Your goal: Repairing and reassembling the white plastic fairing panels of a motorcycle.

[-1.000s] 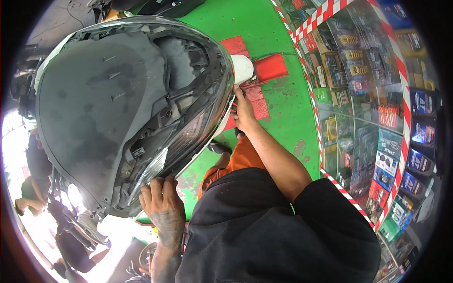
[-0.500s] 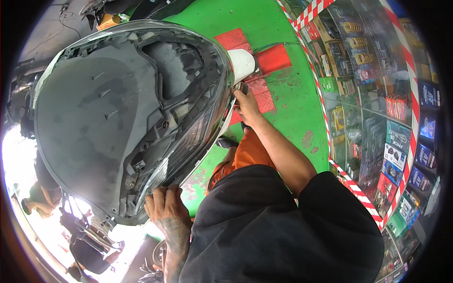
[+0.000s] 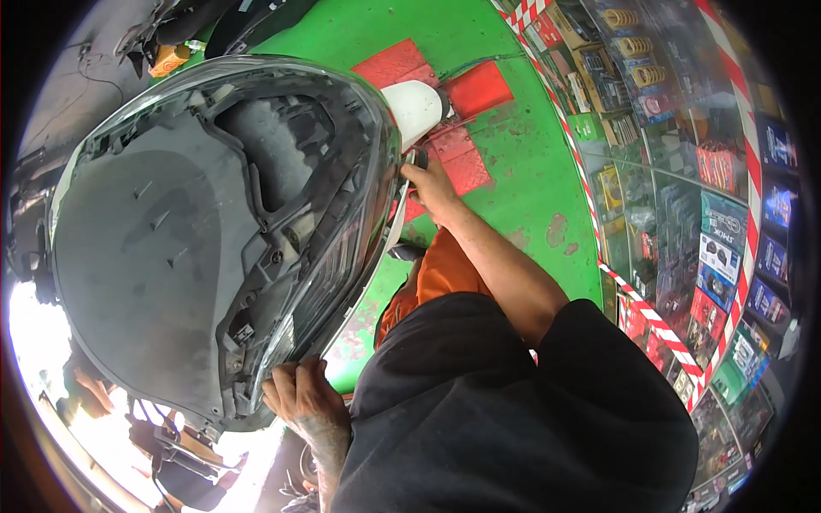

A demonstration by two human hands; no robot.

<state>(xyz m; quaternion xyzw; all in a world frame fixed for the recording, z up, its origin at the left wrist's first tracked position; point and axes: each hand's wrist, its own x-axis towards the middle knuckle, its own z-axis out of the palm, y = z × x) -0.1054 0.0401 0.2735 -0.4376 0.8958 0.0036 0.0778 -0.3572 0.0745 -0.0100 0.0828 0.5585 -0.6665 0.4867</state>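
Observation:
The front of a motorcycle or scooter fills the left, with a dusty dark grey cover (image 3: 137,248) and a clear headlight lens (image 3: 295,329) along its near side. A narrow white-edged fairing panel (image 3: 395,227) runs beside the lens, with a slim gap showing between them near its far end. My right hand (image 3: 434,188) is closed around that far end, thumb on top. My left hand (image 3: 306,395) has its fingers curled over the near end of the panel, by the lens's lower corner; its fingertips are hidden. Beyond my right hand is a white front fender (image 3: 414,111).
Red patches (image 3: 479,90) mark the green floor (image 3: 534,162). Glass display shelves (image 3: 658,222) edged with red-and-white tape stand on the right, holding packaged parts. Dark body parts (image 3: 256,26) lie at the top. Another person's arm (image 3: 94,389) shows at lower left.
The view has shifted, so the vehicle's front sits farther left and slightly lower. My right hand has moved a little left with the panel end, where the gap beside the lens looks wider.

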